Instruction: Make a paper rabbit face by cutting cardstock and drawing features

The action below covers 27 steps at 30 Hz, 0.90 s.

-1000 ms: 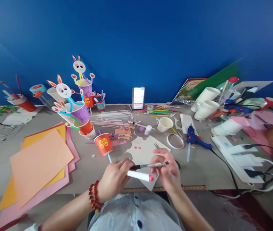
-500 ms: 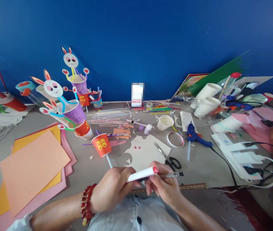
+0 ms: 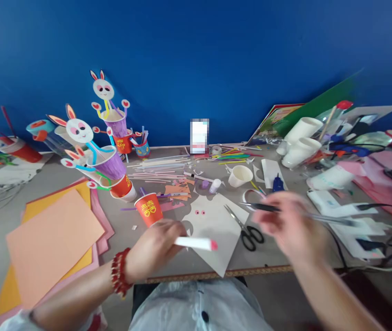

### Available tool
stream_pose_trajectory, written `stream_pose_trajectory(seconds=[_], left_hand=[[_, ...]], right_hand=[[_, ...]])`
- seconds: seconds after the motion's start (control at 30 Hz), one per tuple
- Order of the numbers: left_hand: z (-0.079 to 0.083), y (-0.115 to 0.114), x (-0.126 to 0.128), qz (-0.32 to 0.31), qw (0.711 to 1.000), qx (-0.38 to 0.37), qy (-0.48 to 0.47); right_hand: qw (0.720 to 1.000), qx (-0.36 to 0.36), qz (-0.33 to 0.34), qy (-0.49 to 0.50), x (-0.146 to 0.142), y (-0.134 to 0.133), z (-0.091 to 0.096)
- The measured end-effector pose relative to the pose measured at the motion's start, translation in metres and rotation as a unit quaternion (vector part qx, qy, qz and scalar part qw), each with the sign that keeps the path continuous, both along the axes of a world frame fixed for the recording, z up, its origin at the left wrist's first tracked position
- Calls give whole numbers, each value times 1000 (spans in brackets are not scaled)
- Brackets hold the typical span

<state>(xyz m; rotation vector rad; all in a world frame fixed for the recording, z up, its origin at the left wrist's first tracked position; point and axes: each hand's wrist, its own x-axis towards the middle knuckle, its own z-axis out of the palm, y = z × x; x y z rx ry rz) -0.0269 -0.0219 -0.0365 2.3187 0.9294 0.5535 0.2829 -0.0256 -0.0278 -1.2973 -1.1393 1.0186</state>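
At the left of the surface (image 3: 120, 230) lies a stack of sheets (image 3: 54, 248), with rabbit figures (image 3: 109, 165) standing behind it and a lone cup (image 3: 148, 208) between it and the cut paper (image 3: 213, 230) at the middle. Scissors (image 3: 251, 236) lie partly across that paper's right edge; the left hand (image 3: 156, 248) holds a marker (image 3: 196, 242) over its left part, and the right hand (image 3: 292, 230) a pen (image 3: 267, 208) right of the scissors, before the glue gun (image 3: 278, 183). Behind the paper are a second cup (image 3: 240, 175) and, farther back, straws (image 3: 163, 162), while a power strip (image 3: 346, 241) lies to the right.
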Motion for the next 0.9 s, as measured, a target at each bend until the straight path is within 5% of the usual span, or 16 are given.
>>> stream_pose_trajectory(seconds=[0.1,0.3,0.6,0.9], left_hand=[[-24,3,28,-82,981,159,77],[-71,2,39,-99,958,202,177],[-73,1,41,-93,958,198,184],[-80,-4,44,-75,962,188,184]], right_hand=[[997,-45,56,42,-25,6,-29],[987,-63,133,-62,-54,18,-78],[980,43,92,-169,-61,25,-96],[973,21,100,-206,-59,24,-94]])
